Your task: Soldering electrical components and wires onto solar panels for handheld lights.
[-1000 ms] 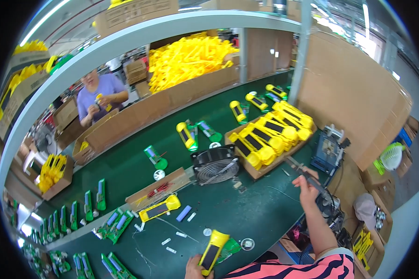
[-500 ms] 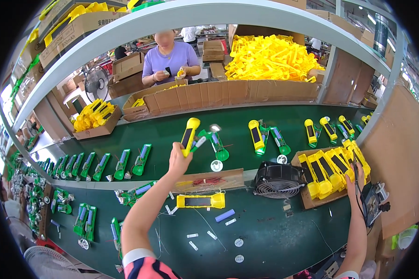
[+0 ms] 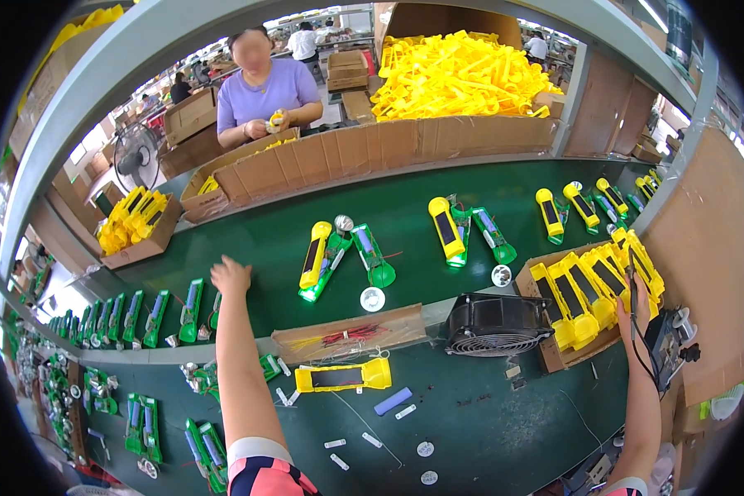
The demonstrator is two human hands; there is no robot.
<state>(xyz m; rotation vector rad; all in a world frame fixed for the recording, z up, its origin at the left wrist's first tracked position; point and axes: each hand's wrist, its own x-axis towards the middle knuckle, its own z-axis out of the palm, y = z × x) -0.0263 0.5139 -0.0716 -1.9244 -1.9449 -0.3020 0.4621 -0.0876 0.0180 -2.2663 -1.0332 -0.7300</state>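
Note:
My left hand [image 3: 232, 275] hovers over the far green surface with its fingers spread and nothing in them. Just beneath it is a green lamp housing [image 3: 213, 316], partly hidden by my wrist. To its right a yellow casing with a dark panel [image 3: 313, 258] leans on another green housing [image 3: 331, 258]; a third green housing with a blue battery [image 3: 374, 256] lies beside them. At the right, my right hand [image 3: 636, 302] grips a yellow casing [image 3: 608, 279] in a cardboard box [image 3: 564, 364]. A black cable [image 3: 646, 364] runs along that hand.
A black fan [image 3: 498, 321] stands left of the box. A cardboard tray of wires [image 3: 339, 335], a yellow casing [image 3: 343, 377] and a blue battery [image 3: 393, 401] lie nearby. Green housings line the left. Beyond the cardboard barrier [image 3: 372, 153], a person in purple handles a small part.
My left hand has let go of the yellow casing, which now lies by the green housings, and has moved left. My right hand stays at the box. The whole view has shifted slightly.

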